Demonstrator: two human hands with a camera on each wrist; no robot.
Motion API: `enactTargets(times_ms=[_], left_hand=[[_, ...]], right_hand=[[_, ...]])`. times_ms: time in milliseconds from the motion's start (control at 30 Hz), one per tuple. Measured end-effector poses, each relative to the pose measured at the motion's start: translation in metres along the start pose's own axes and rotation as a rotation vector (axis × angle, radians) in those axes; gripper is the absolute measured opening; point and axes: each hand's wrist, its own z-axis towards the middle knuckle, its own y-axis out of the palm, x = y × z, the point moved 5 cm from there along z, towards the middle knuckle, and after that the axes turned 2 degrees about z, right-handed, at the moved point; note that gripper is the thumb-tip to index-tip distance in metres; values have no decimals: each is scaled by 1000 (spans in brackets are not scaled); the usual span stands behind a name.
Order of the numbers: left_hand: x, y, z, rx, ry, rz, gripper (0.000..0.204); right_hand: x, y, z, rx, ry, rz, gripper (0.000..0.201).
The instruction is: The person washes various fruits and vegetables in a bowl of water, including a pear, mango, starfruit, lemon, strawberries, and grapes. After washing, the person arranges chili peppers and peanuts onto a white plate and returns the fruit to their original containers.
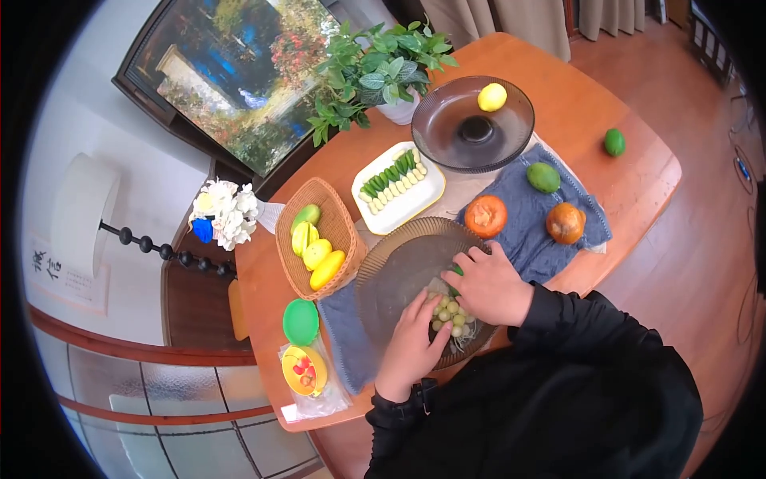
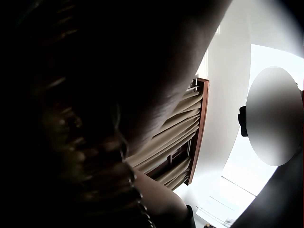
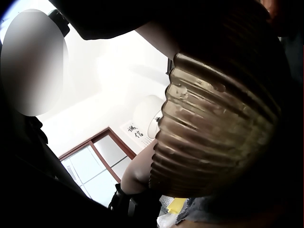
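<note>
In the head view, both hands reach into a ribbed, brown see-through bowl at the table's near side. Pale green grapes lie between them, with thin whitish strands beside the cluster. My left hand rests at the grapes' left, thumb spread away from the fingers. From the other side, my right hand bends over the bowl, and bits of something green show under its fingers; I cannot tell whether it grips them. The left wrist view is mostly dark; the right wrist view shows the bowl's ribbed wall.
A second dark bowl holding a lemon, a white tray of green-and-white vegetables and a wicker basket of yellow fruit stand beyond. An orange fruit and a green mango lie right. A yellow bowl is left.
</note>
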Motion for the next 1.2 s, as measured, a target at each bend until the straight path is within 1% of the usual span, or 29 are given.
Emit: enactTargets(times_ms=[200, 267, 300, 367, 400, 567, 700, 800, 867, 900, 933, 1000, 1100, 1133, 1200], left_hand=[[1, 1, 0, 22, 18, 56, 53], [0, 1, 0, 23, 30, 66, 53], [0, 1, 0, 23, 38, 75, 53], [0, 2, 1, 3, 31, 81, 54], [-1, 3, 1, -19, 22, 88, 56], [1, 3, 2, -22, 30, 80, 56], [1, 3, 3, -10, 44, 70, 54], [0, 4, 2, -9, 38, 87, 55], [-3, 5, 4, -16, 61, 93, 55], [-3, 5, 3, -11, 48, 91, 54], [-2, 5, 2, -4, 32, 85, 54], [0, 4, 2, -8, 14, 85, 54], [2, 4, 0, 0, -2, 121, 53], [2, 4, -2, -5, -24, 107, 53], [4, 3, 0, 27, -2, 99, 51]], right_hand=[[0, 0, 2, -45, 24, -52, 33], [0, -2, 3, -122, 44, -72, 43], [0, -5, 3, -122, 45, -73, 43], [2, -9, 3, -92, 54, 15, 38], [2, -9, 3, -90, 56, 14, 38], [8, -9, 3, 16, 117, 179, 34], [9, -6, 3, 51, 128, 170, 32], [7, -3, 2, 66, 116, 122, 33], [10, 3, 1, 108, 117, 190, 34], [10, 4, 1, 71, 124, 228, 39], [10, 2, 1, 76, 128, 225, 39], [8, -5, 1, 129, 102, 186, 46], [8, -11, 1, 94, 99, 172, 52], [6, -11, 0, 71, 91, 181, 52], [7, -12, 2, 48, 99, 142, 51]])
